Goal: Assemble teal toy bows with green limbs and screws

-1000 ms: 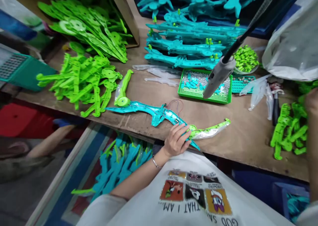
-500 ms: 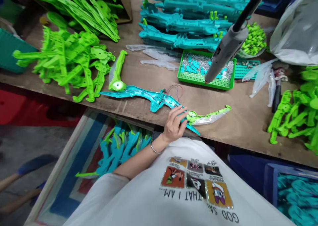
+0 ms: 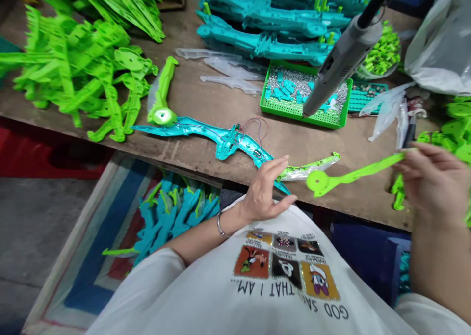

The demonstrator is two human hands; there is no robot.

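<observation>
A turquoise toy bow half (image 3: 196, 129) lies inner side up along the table's front edge, with thin wires looping from its middle. A green limb with a clear strip (image 3: 162, 92) stands at its left end. Another green limb with a clear strip (image 3: 312, 168) extends from the right end, its round base hidden by my left hand (image 3: 263, 190). That hand is over the bow's right end, thumb spread from the fingers; whether it touches is unclear. Off to the right, my right hand (image 3: 436, 183) pinches a green limb piece (image 3: 349, 176) by its narrow tip, round end pointing left.
A grey electric screwdriver (image 3: 333, 70) hangs above a green tray (image 3: 301, 118) of screws and small turquoise parts. Green pieces (image 3: 81, 70) pile at left, turquoise bow halves (image 3: 265, 43) at the back. Clear strips (image 3: 231, 82) lie between. A box of bow parts (image 3: 176, 217) sits below the edge.
My right hand has come into view from the right with a green limb piece. The fingers of my left hand have lifted and its thumb has spread. The view has shifted slightly.
</observation>
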